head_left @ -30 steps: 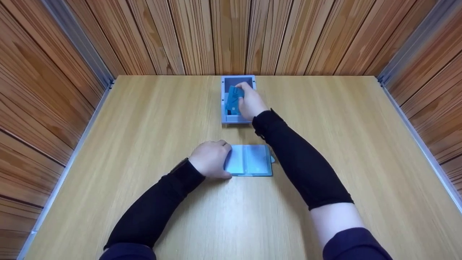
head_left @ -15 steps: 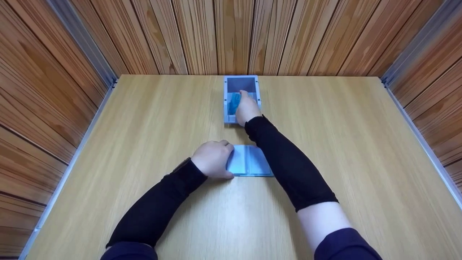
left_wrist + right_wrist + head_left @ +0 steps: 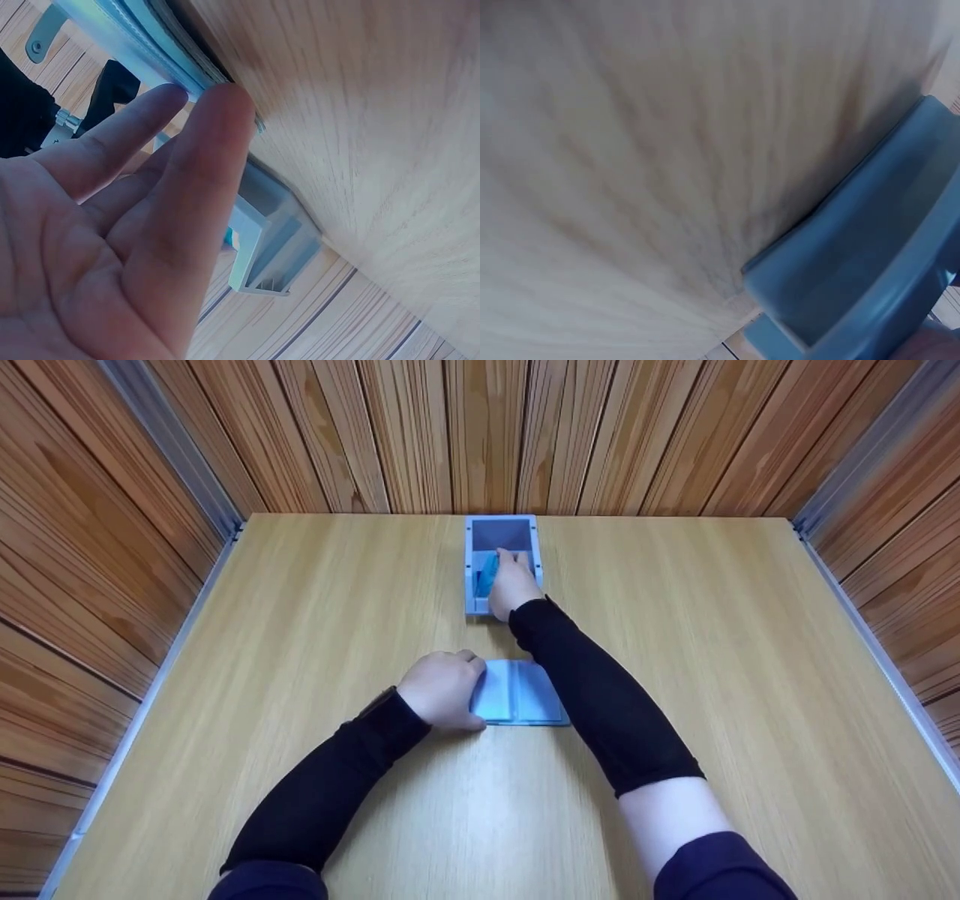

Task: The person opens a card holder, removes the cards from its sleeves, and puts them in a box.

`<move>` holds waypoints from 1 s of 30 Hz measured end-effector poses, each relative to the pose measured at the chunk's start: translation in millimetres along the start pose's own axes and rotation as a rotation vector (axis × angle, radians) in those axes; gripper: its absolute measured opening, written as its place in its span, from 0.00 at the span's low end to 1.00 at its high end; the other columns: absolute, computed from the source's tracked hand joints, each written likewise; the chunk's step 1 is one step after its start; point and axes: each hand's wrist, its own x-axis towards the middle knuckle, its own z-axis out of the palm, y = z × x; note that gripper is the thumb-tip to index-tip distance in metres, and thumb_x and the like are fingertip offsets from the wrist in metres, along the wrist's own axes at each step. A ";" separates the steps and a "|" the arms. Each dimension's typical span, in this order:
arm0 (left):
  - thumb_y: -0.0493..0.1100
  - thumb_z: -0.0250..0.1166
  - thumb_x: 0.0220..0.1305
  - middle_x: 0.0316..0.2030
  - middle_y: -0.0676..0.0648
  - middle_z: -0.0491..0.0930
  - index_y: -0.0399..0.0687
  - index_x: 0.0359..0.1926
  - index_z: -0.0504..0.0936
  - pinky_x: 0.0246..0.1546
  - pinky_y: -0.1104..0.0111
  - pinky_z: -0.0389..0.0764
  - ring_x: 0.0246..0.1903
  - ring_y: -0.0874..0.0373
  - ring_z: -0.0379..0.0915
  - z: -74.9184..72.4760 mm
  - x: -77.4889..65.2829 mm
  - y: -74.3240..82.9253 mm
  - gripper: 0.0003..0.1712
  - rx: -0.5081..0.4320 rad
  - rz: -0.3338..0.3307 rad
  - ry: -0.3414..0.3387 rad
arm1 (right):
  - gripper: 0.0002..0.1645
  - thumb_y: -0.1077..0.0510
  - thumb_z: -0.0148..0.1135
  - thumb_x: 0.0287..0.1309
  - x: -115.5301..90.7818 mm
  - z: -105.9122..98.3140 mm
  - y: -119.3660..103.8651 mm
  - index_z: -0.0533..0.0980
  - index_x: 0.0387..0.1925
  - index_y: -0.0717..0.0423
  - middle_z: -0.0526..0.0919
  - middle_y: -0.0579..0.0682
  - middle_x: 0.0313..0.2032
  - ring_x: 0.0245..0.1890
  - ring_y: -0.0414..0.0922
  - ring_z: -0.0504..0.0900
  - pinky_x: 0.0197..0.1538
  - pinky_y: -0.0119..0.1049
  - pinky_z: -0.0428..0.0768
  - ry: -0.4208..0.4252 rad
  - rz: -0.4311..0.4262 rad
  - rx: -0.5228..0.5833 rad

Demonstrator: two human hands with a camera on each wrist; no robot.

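Note:
A light blue card holder (image 3: 536,694) lies open on the table, with clear sleeves showing. My left hand (image 3: 441,690) holds its left edge, thumb at the near corner and fingers towards the far one. In the left wrist view the fingertips touch the stacked layers of the card holder (image 3: 139,34). Beyond it, a grey-blue box (image 3: 502,526) stands at the back of the table. My right hand (image 3: 515,583) reaches down into this box and pinches a teal card (image 3: 487,575), which is tilted. The fingertips are partly hidden. The right wrist view shows the box (image 3: 840,247) close up.
The wooden table (image 3: 337,585) ends at a plank wall (image 3: 480,435) just behind the box. Side walls with metal rails (image 3: 172,652) border it. The card holder's snap tab (image 3: 46,34) shows in the left wrist view.
My right hand has lowered the teal card from above the box into it, and the card now leans at a different tilt. My left hand has stayed on the card holder.

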 end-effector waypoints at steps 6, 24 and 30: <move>0.68 0.73 0.41 0.49 0.44 0.80 0.41 0.57 0.77 0.46 0.56 0.79 0.44 0.49 0.78 0.7 -1.3 -1.2 0.48 -0.001 0.007 0.024 | 0.46 0.69 0.47 0.60 0.1 2.8 1.2 0.50 0.77 0.41 0.56 0.62 0.73 0.74 0.53 0.53 0.42 0.38 0.78 -0.010 -0.085 -0.031; 0.69 0.73 0.42 0.50 0.44 0.81 0.41 0.57 0.77 0.48 0.57 0.79 0.46 0.50 0.79 1.6 -1.3 -0.8 0.48 0.018 0.014 0.006 | 0.38 0.49 0.49 0.72 -20.8 -26.3 6.8 0.50 0.76 0.52 0.63 0.59 0.70 0.69 0.52 0.65 0.69 0.44 0.66 0.005 -0.264 0.044; 0.68 0.72 0.42 0.50 0.43 0.80 0.40 0.58 0.76 0.48 0.56 0.79 0.47 0.50 0.78 0.7 -0.1 -1.0 0.49 0.011 0.007 -0.006 | 0.35 0.49 0.56 0.68 -52.9 -57.4 26.8 0.60 0.71 0.54 0.71 0.56 0.63 0.64 0.50 0.70 0.65 0.42 0.70 0.042 -0.431 0.126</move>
